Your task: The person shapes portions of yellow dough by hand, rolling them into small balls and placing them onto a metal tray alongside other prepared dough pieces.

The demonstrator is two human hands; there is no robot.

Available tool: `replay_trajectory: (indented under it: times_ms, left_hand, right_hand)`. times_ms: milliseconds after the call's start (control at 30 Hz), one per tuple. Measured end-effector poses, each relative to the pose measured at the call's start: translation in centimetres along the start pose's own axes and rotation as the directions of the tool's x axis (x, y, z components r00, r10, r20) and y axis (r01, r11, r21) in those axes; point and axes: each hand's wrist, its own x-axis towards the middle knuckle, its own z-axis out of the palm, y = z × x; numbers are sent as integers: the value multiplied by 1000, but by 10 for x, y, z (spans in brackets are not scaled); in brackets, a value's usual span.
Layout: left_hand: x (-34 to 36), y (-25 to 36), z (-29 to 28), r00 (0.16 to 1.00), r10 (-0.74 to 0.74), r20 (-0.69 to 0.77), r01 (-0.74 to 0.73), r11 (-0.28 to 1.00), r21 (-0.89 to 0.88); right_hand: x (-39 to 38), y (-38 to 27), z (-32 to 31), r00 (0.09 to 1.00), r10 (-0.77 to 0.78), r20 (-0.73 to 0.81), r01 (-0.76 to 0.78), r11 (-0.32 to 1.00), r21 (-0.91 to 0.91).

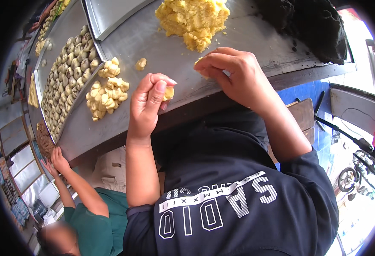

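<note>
My left hand [147,98] is closed around a small piece of smooth yellow dough [168,93], held above the near edge of the metal table. To its right my right hand [234,70] has its fingertips drawn together on a bit of yellow paste [203,75], partly hidden behind the fingers. Just beyond the right hand lies a big crumbly mound of yellow paste [191,21]. A single dough piece [141,64] rests by itself beyond my left hand. Left of that hand is a heap of cut dough pieces [106,98].
A tray [94,51] of many small round filled balls stands left. Another metal tray [110,19] is at the far side. A large black mass [311,30] sits far right on the table [153,47]. At left, a co-worker's hands [58,162] are by a brown mass [45,140].
</note>
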Motion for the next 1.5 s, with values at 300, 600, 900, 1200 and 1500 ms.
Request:
replay_trajectory:
  times_ms: [300, 600, 900, 1200, 1500]
  left_hand:
    - [-2, -3, 4, 994, 94, -54, -64, 912, 404]
    - [9, 8, 11, 961, 202, 190, -273, 815, 512]
    - [-2, 7, 28, 986, 147, 73, -155, 693, 704]
    - [4, 0, 22, 940, 331, -81, -177, 676, 715]
    - [5, 0, 25, 939, 332, -87, -186, 706, 683]
  right_hand:
    - [12, -13, -6, 964, 250, 85, -258, 961, 103]
    - [6, -44, 9, 969, 9, 247, -64, 974, 216]
    - [15, -48, 29, 990, 8, 140, -20, 996, 85]
    - [36, -53, -1, 993, -17, 119, 33, 990, -138]
    - [36, -39, -2, 981, 1, 194, 44, 974, -224]
